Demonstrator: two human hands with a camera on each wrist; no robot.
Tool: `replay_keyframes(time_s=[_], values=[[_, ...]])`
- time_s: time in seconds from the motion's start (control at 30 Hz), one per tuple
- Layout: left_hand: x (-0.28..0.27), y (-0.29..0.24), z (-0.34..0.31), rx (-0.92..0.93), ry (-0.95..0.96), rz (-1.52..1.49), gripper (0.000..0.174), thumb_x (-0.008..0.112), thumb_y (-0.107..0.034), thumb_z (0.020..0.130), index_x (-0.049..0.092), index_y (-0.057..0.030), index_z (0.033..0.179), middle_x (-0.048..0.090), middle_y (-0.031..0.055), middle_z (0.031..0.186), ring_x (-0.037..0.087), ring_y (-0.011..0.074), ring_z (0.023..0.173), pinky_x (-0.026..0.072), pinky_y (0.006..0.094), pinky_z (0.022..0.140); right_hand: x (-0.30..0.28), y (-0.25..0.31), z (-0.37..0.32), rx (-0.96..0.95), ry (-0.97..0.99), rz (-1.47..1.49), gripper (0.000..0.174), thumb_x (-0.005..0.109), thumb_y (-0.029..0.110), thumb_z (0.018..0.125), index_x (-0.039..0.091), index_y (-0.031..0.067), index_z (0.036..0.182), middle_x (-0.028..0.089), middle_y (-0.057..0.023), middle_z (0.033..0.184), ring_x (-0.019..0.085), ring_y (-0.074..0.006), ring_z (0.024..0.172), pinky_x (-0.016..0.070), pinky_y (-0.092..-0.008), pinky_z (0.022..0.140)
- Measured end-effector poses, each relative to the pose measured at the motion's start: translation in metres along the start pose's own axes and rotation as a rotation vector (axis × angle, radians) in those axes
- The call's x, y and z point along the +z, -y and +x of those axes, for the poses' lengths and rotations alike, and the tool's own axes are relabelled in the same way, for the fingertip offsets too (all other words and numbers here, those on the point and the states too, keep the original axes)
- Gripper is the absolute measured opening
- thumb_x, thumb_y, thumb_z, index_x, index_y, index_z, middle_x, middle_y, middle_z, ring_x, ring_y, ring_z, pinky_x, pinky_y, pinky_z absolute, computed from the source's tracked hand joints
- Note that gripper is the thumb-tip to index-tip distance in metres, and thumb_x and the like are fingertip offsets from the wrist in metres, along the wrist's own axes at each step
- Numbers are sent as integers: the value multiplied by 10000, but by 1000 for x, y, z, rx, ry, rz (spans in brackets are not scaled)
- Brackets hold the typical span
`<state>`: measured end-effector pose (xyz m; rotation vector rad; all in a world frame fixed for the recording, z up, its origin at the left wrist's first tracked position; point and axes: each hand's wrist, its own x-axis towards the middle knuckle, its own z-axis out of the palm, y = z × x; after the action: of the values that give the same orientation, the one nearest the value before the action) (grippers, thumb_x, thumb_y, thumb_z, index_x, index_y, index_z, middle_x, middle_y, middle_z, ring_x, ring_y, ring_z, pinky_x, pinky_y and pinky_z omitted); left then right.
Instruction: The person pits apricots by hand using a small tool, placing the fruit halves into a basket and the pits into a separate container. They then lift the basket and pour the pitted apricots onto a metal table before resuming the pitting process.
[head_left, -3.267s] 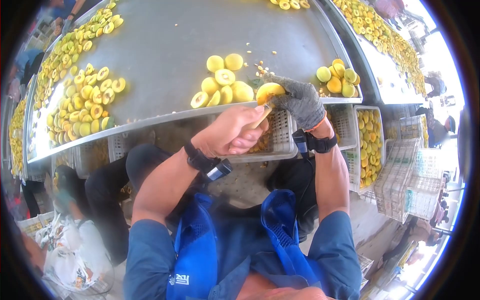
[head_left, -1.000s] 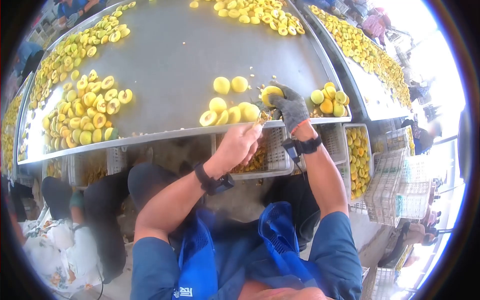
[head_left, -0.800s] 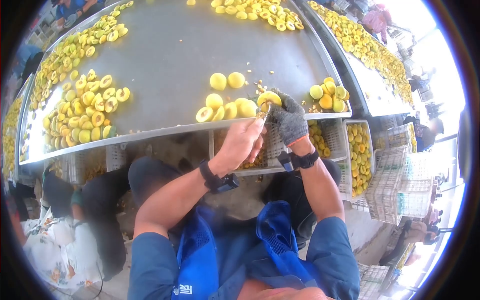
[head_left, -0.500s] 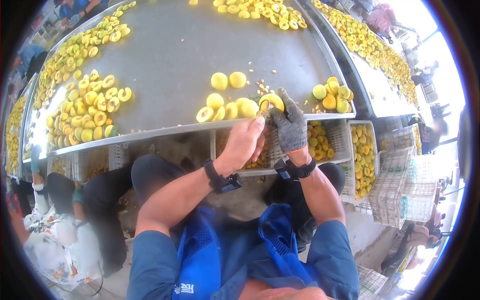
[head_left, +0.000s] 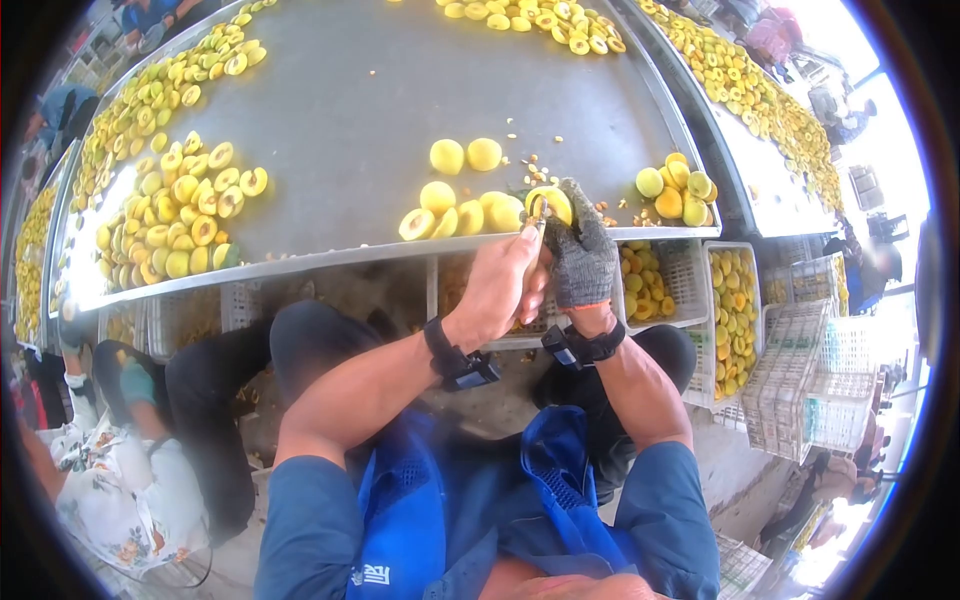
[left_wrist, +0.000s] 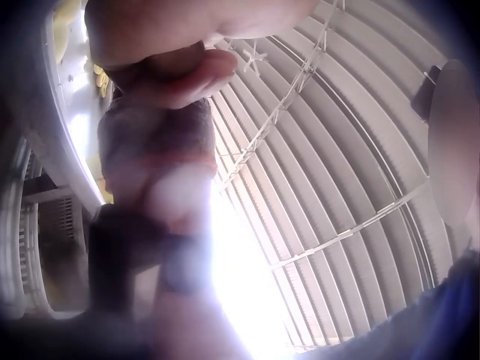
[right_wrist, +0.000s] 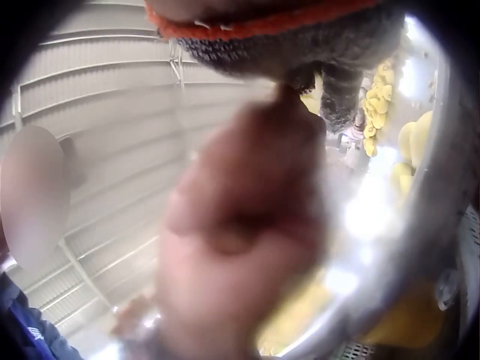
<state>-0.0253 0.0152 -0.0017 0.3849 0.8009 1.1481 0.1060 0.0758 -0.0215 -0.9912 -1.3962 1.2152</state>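
In the head view my bare left hand grips a slim tool, its tip at the cut face of a yellow fruit. My right hand, in a grey glove with an orange cuff, holds that fruit above the table's near edge. Just left lie whole and halved fruits, with small pits scattered behind. The left wrist view shows my bare hand above the glove; its fingertips and the tool are hidden. My gloved hand tops the right wrist view, behind the blurred bare hand.
The metal table carries a large heap of halved fruit at left and a small pile at right. Crates of fruit stand below its near edge. Another person's patterned clothing is at lower left.
Since a second ago, my hands have come closer together, and the tool's tip has moved from beside the fruit to its cut face. The gloved hand has turned more upright, still holding the fruit.
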Motion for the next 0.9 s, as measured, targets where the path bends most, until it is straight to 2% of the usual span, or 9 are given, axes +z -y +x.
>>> replay_keyframes(time_s=[0.17, 0.27, 0.37, 0.57, 0.63, 0.7, 0.77, 0.87, 0.9], values=[[-5, 6, 2, 55, 10, 131, 380, 411, -336, 1103, 509, -53, 868, 448, 14, 602, 407, 118, 432, 355, 281, 377, 2, 9, -1, -65, -16, -245, 477, 636, 9, 966, 537, -1, 1433, 673, -104, 1257, 620, -154, 1086, 512, -299, 932], [-3, 8, 1, 76, -6, 172, 385, 412, -325, 1104, 499, -58, 840, 439, 9, 588, 399, 116, 419, 345, 279, 370, 0, 4, 3, -42, -21, -180, 451, 644, 34, 975, 555, -2, 1415, 689, -100, 1224, 633, -152, 1050, 521, -293, 908], [-1, 10, 1, 63, -7, 123, 383, 411, -321, 1104, 483, -68, 825, 437, 7, 589, 397, 115, 420, 338, 282, 367, 2, 5, 2, -132, -10, -320, 482, 637, 32, 975, 527, 6, 1444, 673, -105, 1258, 617, -149, 1088, 508, -297, 941], [2, 9, 0, 7, 6, 77, 387, 411, -381, 1105, 451, -123, 818, 418, -22, 603, 377, 95, 421, 318, 265, 367, -1, 7, -2, -141, 60, -339, 565, 619, 16, 967, 451, 27, 1507, 634, -112, 1332, 579, -150, 1184, 465, -309, 1022], [0, 9, 1, 8, 30, 107, 391, 416, -383, 1103, 450, -125, 812, 407, -25, 593, 372, 93, 420, 313, 264, 364, -3, 9, 0, -86, 69, -179, 539, 623, 15, 962, 481, 20, 1483, 649, -110, 1313, 599, -154, 1160, 477, -308, 1006], [0, 7, 1, 8, 48, 151, 395, 422, -384, 1100, 450, -124, 804, 393, -29, 581, 367, 90, 419, 308, 262, 361, -9, 10, 5, -75, 89, -201, 510, 628, 15, 956, 520, 22, 1454, 670, -108, 1280, 621, -156, 1120, 497, -311, 976], [3, 3, -2, -12, 52, 154, 397, 427, -382, 1098, 446, -126, 795, 381, -34, 574, 357, 86, 419, 300, 260, 359, -17, 13, 11, -104, 122, -402, 477, 635, 16, 947, 568, 35, 1420, 698, -106, 1232, 648, -155, 1064, 524, -317, 932], [4, -1, -5, -45, 70, 187, 391, 438, -380, 1094, 460, -123, 800, 373, -37, 575, 347, 85, 422, 293, 258, 362, -27, 27, 17, 54, 209, -247, 447, 662, 38, 924, 628, 74, 1368, 745, -125, 1116, 691, -166, 955, 553, -327, 851], [4, -2, -5, -57, 78, 201, 388, 442, -379, 1093, 468, -121, 804, 373, -37, 576, 345, 85, 423, 292, 257, 364, -32, 31, 20, 47, 236, -327, 453, 672, 48, 917, 631, 87, 1367, 749, -130, 1096, 696, -170, 934, 554, -328, 840]])
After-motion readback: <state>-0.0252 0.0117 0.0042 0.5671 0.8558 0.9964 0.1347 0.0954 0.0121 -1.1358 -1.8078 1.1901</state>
